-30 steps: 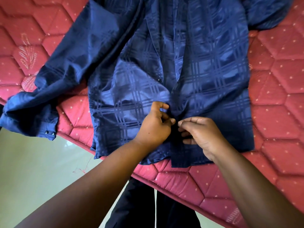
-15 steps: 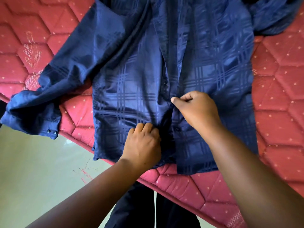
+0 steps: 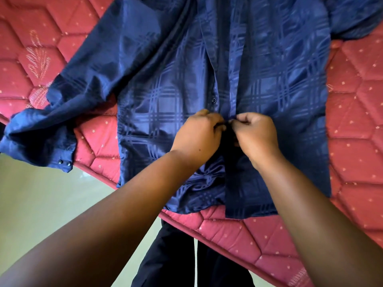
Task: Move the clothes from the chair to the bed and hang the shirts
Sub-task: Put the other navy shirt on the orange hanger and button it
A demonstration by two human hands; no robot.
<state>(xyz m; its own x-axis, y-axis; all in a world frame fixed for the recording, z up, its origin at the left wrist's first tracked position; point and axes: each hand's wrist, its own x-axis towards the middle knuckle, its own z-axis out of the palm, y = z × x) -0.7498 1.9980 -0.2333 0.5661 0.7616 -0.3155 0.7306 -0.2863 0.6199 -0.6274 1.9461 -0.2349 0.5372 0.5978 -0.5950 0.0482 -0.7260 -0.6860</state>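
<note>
Both hands were pinching the front placket of the navy shirt (image 3: 165, 100), left hand (image 3: 196, 134) and right hand (image 3: 256, 134) nearly touching at frame center. Shirt lay spread flat on the red quilted mattress (image 3: 356, 131), one sleeve cuff (image 3: 37, 146) hanging off the edge at left.

- A red bed (image 3: 356, 129) with a stitched six-sided pattern and little dots is filling most of the view.
- A dark blue checked shirt (image 3: 170, 104) is lying spread out flat on it.
- One sleeve (image 3: 39, 139) is hanging over the bed's edge, above the pale green floor (image 3: 41, 204).
</note>
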